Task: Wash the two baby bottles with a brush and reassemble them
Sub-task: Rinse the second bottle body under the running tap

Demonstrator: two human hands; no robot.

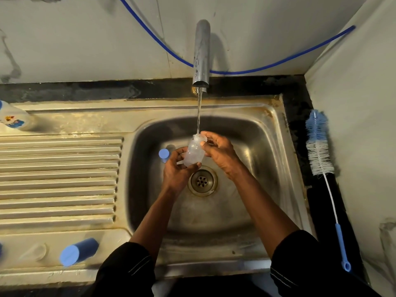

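A clear baby bottle is held upright over the sink basin, its open mouth under the running stream from the tap. My left hand grips the bottle's lower part. My right hand pinches its rim from the right. A blue cap stands in the basin just left of my left hand. Another blue cap lies on its side on the sink's front left ledge. The blue-and-white bottle brush lies on the dark counter right of the sink.
The steel sink has a ribbed drainboard on the left and a drain under my hands. A white detergent bottle stands at the far left. A blue hose hangs along the wall. A wall closes the right side.
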